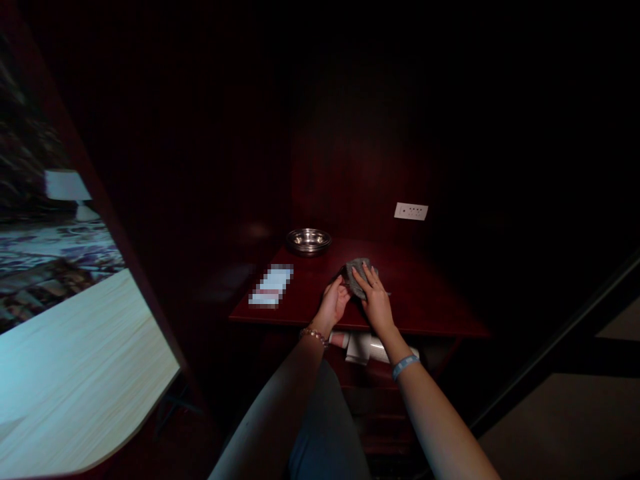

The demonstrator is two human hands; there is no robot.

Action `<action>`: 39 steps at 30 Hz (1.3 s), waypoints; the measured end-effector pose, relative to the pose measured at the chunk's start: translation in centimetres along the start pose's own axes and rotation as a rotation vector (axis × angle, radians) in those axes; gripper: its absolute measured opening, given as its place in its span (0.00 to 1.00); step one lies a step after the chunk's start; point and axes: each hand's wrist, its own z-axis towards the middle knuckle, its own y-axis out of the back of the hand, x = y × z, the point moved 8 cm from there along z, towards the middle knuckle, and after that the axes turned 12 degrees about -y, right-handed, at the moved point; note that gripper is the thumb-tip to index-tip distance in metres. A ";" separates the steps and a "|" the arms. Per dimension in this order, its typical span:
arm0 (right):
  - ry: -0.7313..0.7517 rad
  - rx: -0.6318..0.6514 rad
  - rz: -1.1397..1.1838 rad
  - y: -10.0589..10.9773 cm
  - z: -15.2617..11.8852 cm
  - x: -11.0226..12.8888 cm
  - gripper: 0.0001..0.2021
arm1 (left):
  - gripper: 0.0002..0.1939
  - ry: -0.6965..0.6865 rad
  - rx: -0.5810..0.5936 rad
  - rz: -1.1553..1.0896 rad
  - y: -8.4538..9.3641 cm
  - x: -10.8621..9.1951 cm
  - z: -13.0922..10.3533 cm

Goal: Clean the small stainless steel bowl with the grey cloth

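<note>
My right hand [374, 297] presses a crumpled grey cloth [356, 285], its fingers spread over the top. My left hand [336, 303] is at the cloth's left side, fingers curled around the edge of something dark that the cloth mostly covers. What that dark thing is cannot be made out. Both hands are above the front part of a dark red wooden shelf [425, 300]. Behind and to the left, several shiny steel dishes [309, 243] sit stacked on the shelf.
A pixelated pale item [271, 287] lies at the shelf's left. Below the front edge is a white roll-like object [373, 348], partly hidden by my arms. A white socket panel [411, 211] is on the back wall. To the left are a pale tabletop [75, 373] and a lamp [70, 187].
</note>
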 end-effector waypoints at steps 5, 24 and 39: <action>0.004 0.005 0.004 -0.2 -0.1 -0.1 0.45 | 0.05 -0.050 -0.002 0.032 0.1 -0.1 0.2; 0.031 -0.043 -0.070 0.5 -0.2 0.7 0.43 | 0.06 -0.049 0.019 -0.014 0.1 -0.2 0.2; 0.017 -0.068 -0.034 0.8 -0.3 0.4 0.44 | 0.09 -0.004 0.122 0.019 -1.5 0.0 -0.8</action>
